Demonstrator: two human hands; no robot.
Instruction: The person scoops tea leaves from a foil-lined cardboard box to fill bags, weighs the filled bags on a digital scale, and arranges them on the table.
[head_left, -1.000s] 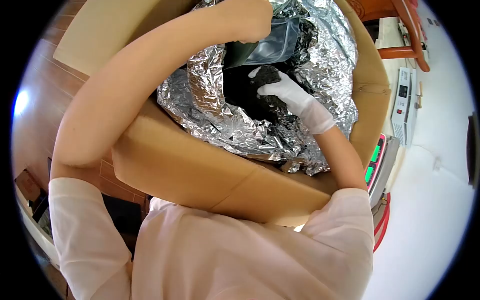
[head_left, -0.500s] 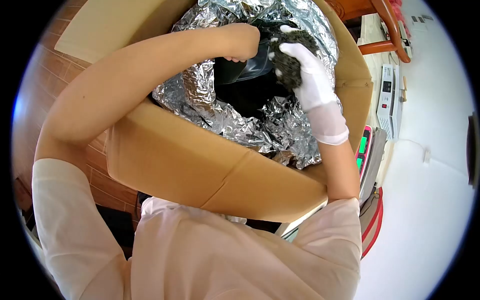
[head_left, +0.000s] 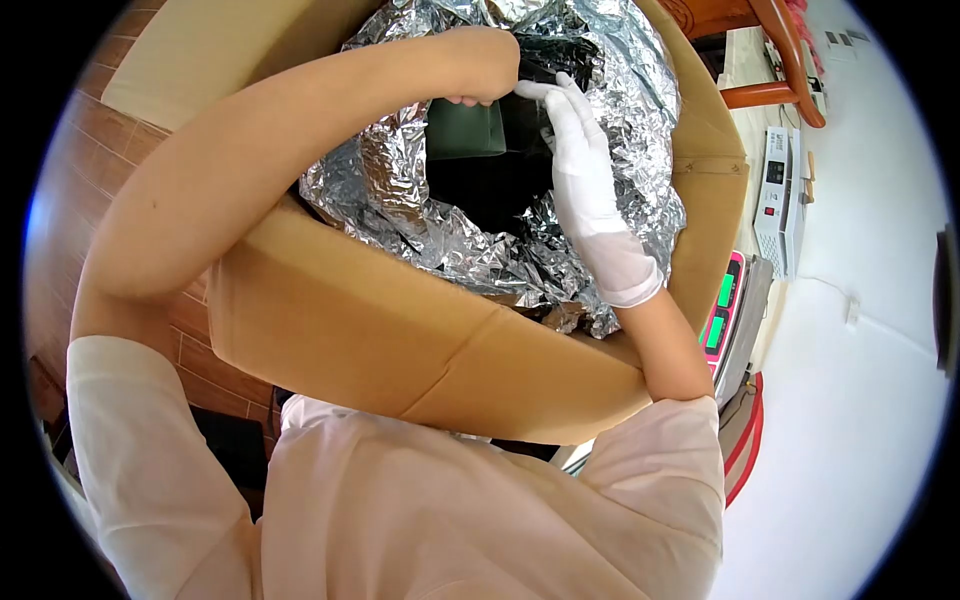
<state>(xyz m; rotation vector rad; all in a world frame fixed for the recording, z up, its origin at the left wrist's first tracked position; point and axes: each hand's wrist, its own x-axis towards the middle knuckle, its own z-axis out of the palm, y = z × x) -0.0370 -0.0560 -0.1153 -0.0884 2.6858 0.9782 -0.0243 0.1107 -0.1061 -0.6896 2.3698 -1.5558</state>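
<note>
A large cardboard box (head_left: pixel 430 340) lined with crumpled silver foil (head_left: pixel 640 130) stands in front of me. My bare left hand (head_left: pixel 487 65) is closed at the top edge of a dark green bag (head_left: pixel 466 130) inside the lining. My right hand (head_left: pixel 575 140), in a white glove, has its fingers stretched out beside the bag's opening and holds nothing. Below the hands the inside of the box is dark, and its contents cannot be made out.
To the right are a scale with green displays (head_left: pixel 722 310), a white device (head_left: pixel 776 200) and a red-brown wooden chair (head_left: pixel 785 60). Brown floor tiles (head_left: pixel 215 360) show at the left.
The dark leafy clump that was in my right hand has left it. The gloved fingers have opened and moved slightly left. The bag beneath my left hand has changed shape.
</note>
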